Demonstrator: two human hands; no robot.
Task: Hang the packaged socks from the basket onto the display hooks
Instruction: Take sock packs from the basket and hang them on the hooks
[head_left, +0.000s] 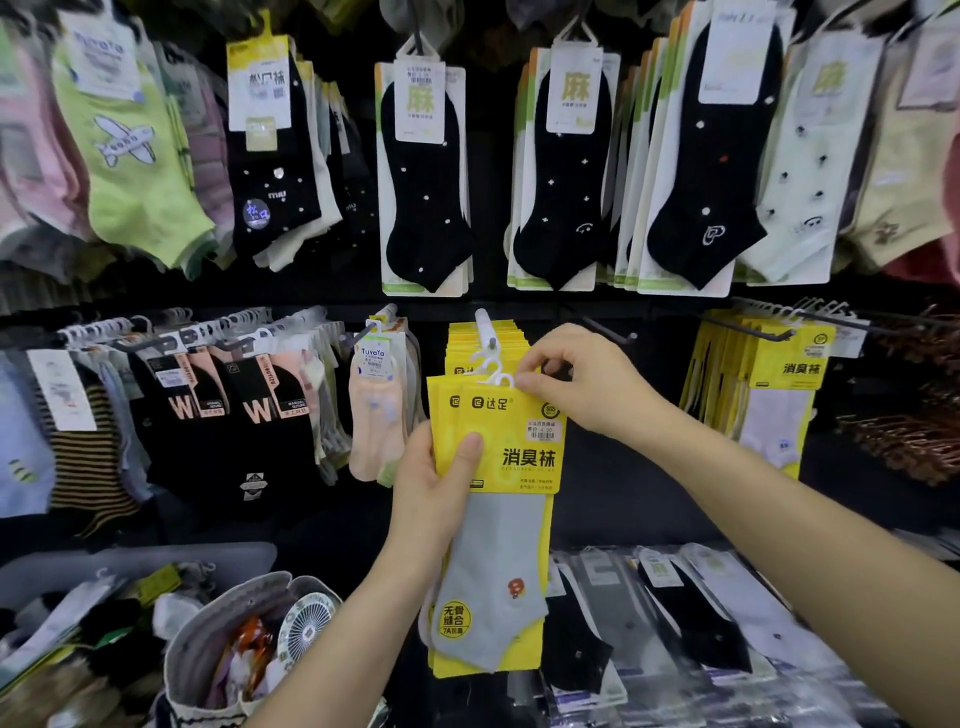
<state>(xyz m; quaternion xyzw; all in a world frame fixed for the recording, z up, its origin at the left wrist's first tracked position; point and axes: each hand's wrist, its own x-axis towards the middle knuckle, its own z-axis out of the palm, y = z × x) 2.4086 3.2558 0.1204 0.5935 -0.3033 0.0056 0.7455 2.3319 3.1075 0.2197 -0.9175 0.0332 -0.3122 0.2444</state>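
- Grey basket (156, 558) at lower left holds more stock, well apart from the hands and at no risk for now
- Left hand (431, 483) grips the yellow packaged socks (498, 545) by their left edge, thumb across the front. There seem to be two or more packs, fanned, so a rear one could slide out and drop
- White hanger loops (498, 376) sit just below the tip of the display hook (485, 325), not yet on it. One may miss, or only the front one catch
- Right hand (582, 384) pinches the packs' top beside the loops; releasing before they seat would probably let a pack fall
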